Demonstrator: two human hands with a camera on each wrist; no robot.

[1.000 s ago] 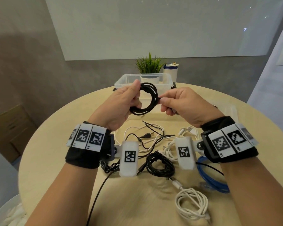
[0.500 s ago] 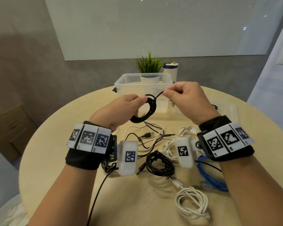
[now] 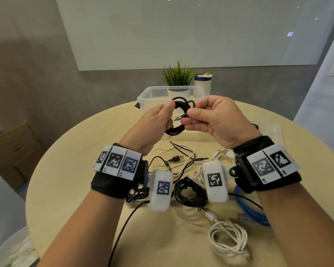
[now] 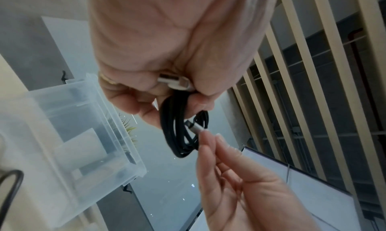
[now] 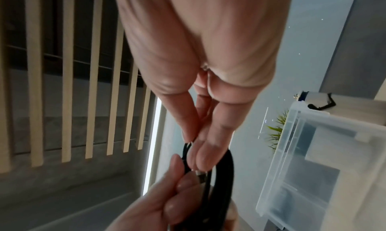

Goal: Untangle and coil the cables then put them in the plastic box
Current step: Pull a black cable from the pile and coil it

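A small black cable coil (image 3: 178, 110) (image 4: 181, 132) (image 5: 224, 172) hangs in the air in front of the clear plastic box (image 3: 145, 97) (image 4: 83, 119) (image 5: 313, 152). My left hand (image 3: 158, 122) (image 4: 167, 86) grips the coil, thumb on top, with a white plug pressed against its palm. My right hand (image 3: 204, 116) (image 5: 200, 135) pinches the cable's free end just behind its metal plug (image 3: 179, 117) (image 4: 194, 127), which points through the loop. More cables lie on the round table (image 3: 66, 170) below my wrists.
On the table lie a tangle of white and black cables (image 3: 174, 158), a black coil (image 3: 191, 191), a white coil (image 3: 228, 239) and a blue cable (image 3: 249, 211). A potted plant (image 3: 178, 78) and a white bottle (image 3: 202, 83) stand behind the box. A clear lid (image 3: 270, 130) lies at the right.
My right hand has come down from above the coil and turned, bringing the cable's plug end in towards the loop. My left hand has tilted the coil more upright.
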